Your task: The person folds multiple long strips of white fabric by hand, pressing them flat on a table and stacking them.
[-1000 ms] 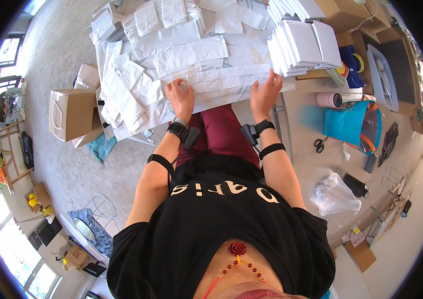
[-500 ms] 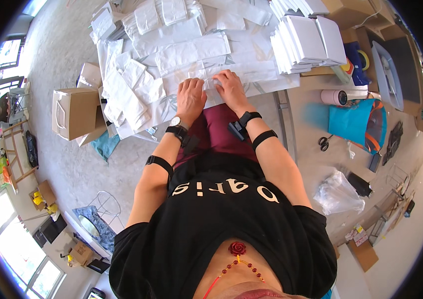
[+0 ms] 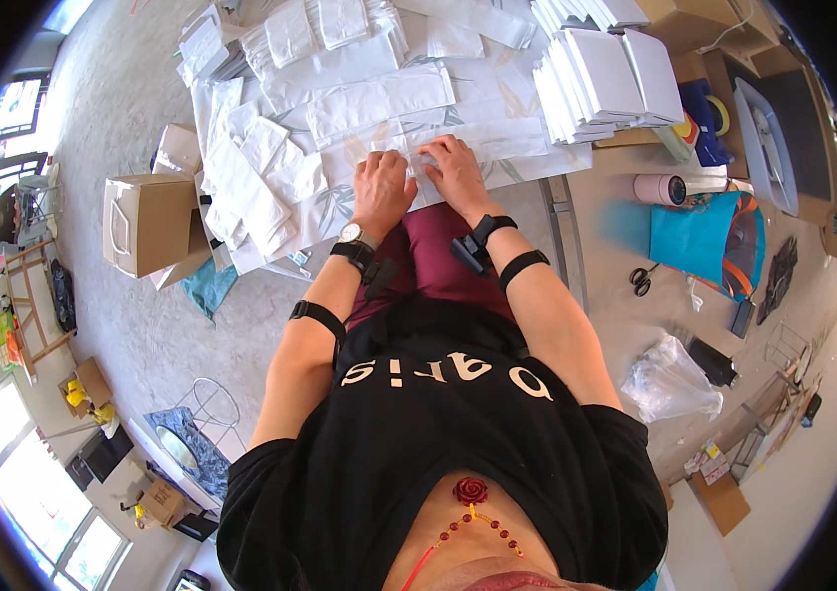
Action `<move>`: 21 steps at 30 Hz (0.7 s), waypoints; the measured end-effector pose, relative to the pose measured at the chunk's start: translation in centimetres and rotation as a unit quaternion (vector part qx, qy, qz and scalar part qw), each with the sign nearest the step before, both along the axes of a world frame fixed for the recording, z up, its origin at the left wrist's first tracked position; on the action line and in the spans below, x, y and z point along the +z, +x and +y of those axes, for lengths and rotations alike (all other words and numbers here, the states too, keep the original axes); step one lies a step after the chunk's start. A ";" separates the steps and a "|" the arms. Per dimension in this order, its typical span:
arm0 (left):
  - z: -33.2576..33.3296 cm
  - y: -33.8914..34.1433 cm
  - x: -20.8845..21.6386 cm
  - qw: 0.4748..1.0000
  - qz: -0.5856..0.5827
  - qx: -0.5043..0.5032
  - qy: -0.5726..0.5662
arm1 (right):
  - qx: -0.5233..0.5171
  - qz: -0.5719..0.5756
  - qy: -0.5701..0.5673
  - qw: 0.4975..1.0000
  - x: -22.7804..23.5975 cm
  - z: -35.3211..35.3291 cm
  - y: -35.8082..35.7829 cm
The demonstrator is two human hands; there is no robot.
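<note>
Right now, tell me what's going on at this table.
A person works bare-handed at a covered table, left fingers and right fingers close together at a flat white piece near the edge. Whether they pinch it is unclear. More white pieces lie to the left; a white stack sits on the right.

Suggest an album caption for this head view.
Left hand and right hand close together at a flat white strip on a leaf-patterned tablecloth, stacked white packets to their right.
</note>
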State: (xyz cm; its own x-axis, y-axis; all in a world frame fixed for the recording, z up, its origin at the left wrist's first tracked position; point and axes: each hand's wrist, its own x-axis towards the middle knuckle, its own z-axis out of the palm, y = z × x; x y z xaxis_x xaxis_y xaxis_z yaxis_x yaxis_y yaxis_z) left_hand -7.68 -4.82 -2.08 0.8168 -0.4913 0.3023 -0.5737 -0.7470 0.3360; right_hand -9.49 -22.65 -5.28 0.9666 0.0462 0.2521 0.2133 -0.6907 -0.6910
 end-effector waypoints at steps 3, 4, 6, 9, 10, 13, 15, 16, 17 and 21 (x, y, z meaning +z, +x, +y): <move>0.2 0.1 -0.6 0.999 -0.006 -0.005 0.051 | 0.000 0.007 0.006 1.000 0.2 0.2 0.1; 0.0 0.3 -0.7 0.997 -0.004 -0.006 0.074 | -0.001 0.007 0.005 1.000 0.2 0.2 0.1; -0.2 0.4 -0.9 0.996 -0.011 -0.010 0.086 | -0.004 0.007 0.001 1.000 0.1 0.2 0.1; -0.2 0.6 -1.6 0.997 -0.023 0.012 0.078 | 0.000 0.009 0.004 1.000 0.3 0.2 0.2; -0.2 0.6 -1.8 0.997 -0.027 0.022 0.071 | 0.000 0.009 0.003 1.000 0.3 0.2 0.2; 0.3 0.5 -1.8 0.997 0.021 0.070 -0.025 | 0.001 0.010 0.002 1.000 0.2 0.2 0.2; 0.4 0.0 -1.1 0.997 0.034 0.039 -0.058 | 0.002 0.009 -0.001 1.000 -0.1 0.0 0.1; 0.6 -0.2 -0.7 0.996 0.041 0.027 -0.072 | 0.001 0.010 0.002 1.000 -0.1 0.0 0.1; 0.6 -0.2 -0.4 0.998 0.030 0.015 -0.054 | 0.000 0.011 0.004 1.000 -0.1 0.0 0.2; 0.2 0.1 -0.3 0.998 0.009 -0.010 0.056 | 0.002 0.010 0.001 1.000 0.0 0.1 0.2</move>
State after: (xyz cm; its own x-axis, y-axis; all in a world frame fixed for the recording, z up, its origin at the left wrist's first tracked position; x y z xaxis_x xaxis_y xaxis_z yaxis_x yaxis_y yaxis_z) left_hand -7.58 -4.63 -2.38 0.8111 -0.5380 0.2296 -0.5838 -0.7685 0.2618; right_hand -9.31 -22.51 -5.30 0.9712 0.0500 0.2329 0.2025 -0.6881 -0.6968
